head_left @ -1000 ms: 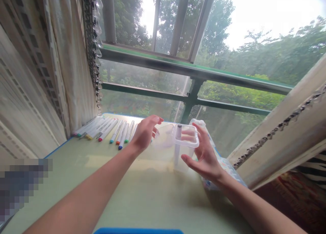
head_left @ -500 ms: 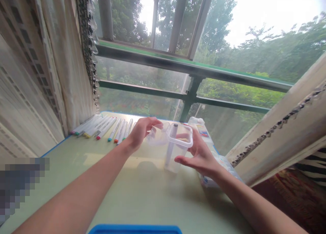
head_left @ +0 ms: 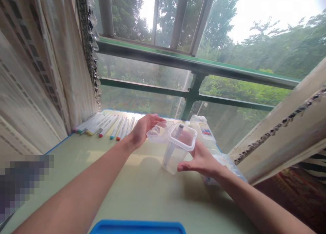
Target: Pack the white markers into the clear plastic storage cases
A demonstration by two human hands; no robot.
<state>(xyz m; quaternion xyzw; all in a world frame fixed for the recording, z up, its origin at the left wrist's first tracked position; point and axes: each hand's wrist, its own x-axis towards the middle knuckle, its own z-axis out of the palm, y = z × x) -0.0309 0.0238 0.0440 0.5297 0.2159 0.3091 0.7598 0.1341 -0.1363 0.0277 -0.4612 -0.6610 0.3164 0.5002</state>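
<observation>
A clear plastic container stands slightly tilted on the pale green table, with one white marker leaning inside it. My right hand wraps round its right side, thumb at the lower front. My left hand sits just left of it, fingers curled over the container's clear hinged lid, which hangs open to the left.
A row of several capped markers lies at the table's far left by the curtain. A clear bag of items lies behind my right hand. A window with a green rail closes the far side. A blue edge shows at the bottom.
The container has tilted a little and shifted toward me in my right hand. My left hand has come onto the open lid.
</observation>
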